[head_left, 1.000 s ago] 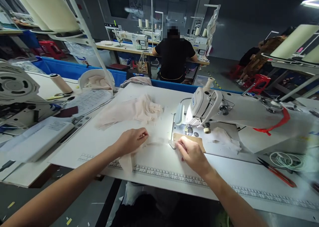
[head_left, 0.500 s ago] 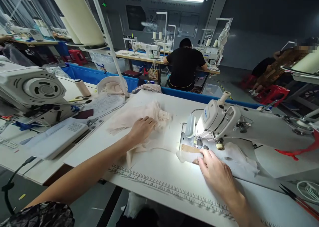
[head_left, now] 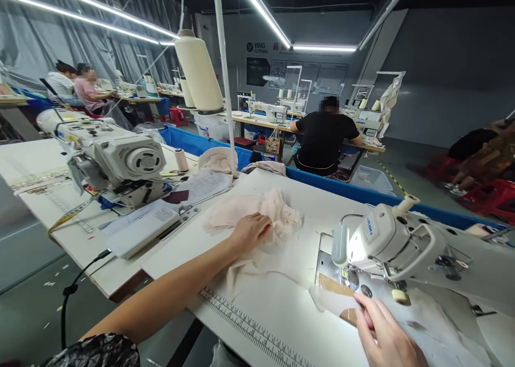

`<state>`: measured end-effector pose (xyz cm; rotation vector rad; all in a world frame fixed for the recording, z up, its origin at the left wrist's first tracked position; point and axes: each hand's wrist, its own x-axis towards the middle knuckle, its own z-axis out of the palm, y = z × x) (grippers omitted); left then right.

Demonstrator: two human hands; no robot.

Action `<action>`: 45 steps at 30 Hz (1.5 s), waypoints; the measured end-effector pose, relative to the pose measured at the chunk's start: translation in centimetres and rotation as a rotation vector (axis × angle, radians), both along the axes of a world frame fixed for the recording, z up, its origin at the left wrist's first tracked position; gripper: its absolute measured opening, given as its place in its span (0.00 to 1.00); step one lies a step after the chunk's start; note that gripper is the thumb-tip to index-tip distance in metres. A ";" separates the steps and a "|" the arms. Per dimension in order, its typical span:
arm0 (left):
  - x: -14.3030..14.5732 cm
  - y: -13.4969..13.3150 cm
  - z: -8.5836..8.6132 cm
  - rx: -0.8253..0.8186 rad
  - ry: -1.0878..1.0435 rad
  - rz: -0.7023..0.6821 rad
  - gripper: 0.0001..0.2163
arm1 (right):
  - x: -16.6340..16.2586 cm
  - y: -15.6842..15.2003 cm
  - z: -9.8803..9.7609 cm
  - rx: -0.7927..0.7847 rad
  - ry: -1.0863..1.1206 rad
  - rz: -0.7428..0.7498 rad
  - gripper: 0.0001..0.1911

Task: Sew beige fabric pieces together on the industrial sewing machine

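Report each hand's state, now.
Left hand: half-curled on crumpled, pale-pink sheer fabric; grip cannot be told.
Right hand: fingertips at thin, whitish sheer fabric piece; grip cannot be told.

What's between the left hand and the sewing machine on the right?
Crumpled pale fabric by the left hand, then white tabletop; it shows in the head view.

The left hand [head_left: 250, 233] rests on crumpled fabric [head_left: 229, 212], the right hand [head_left: 388, 332] touches cloth [head_left: 335, 301] by the sewing machine [head_left: 378, 235].

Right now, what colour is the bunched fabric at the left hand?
The bunched fabric is pale peach, clearest in the head view.
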<state>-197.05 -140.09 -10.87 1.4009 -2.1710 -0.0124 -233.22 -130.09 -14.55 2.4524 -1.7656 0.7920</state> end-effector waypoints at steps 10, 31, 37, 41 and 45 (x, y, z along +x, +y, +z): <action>3.8 -2.3 4.8 0.073 0.791 0.159 0.14 | 0.3 0.0 0.4 -0.018 0.014 -0.032 0.17; 3.7 -6.4 4.8 -0.029 0.063 0.102 0.13 | -0.1 -0.3 0.4 0.077 0.032 -0.042 0.17; -0.2 0.8 1.0 0.172 -0.032 0.060 0.10 | 0.6 0.1 1.1 0.064 0.034 -0.047 0.17; -0.5 1.1 0.7 0.158 0.025 -0.033 0.05 | 0.6 0.1 1.2 0.065 0.045 -0.049 0.17; 2.3 0.3 3.9 0.014 0.029 0.146 0.07 | 1.1 0.4 1.7 0.048 0.036 -0.045 0.18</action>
